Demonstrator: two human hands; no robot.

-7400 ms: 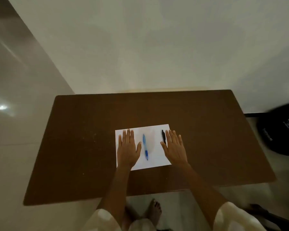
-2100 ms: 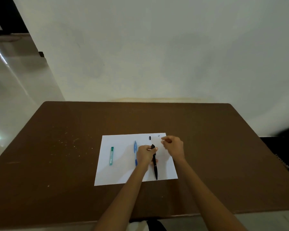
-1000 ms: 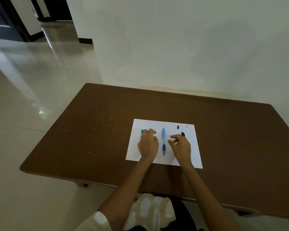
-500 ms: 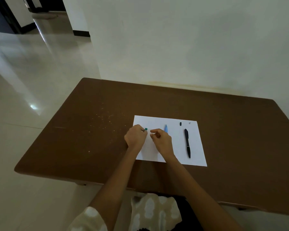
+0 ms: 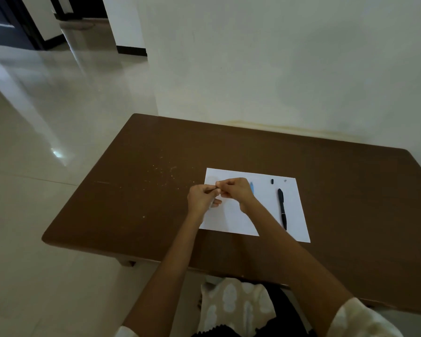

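A white sheet of paper (image 5: pixel 265 215) lies on the brown table (image 5: pixel 350 203). Both hands meet over the sheet's left part. My left hand (image 5: pixel 201 199) grips a small slim case (image 5: pixel 211 205), which is mostly hidden; only its lower end shows under the fingers. My right hand (image 5: pixel 236 192) pinches at the top end of the case, fingertips against the left hand's. Just right of my right hand, the tip of a blue pen (image 5: pixel 252 187) sticks out. A black pen (image 5: pixel 282 207) lies on the sheet's right side.
A tiny black cap (image 5: pixel 272 181) and a small grey bit (image 5: pixel 285 180) lie near the sheet's far right corner. Pale crumbs (image 5: pixel 165 173) dot the table to the left of the sheet. A white wall stands behind the table, and tiled floor lies to the left.
The hands have come closer together and now touch over the sheet's left part. The green case no longer shows between them. The black pen lies where it was.
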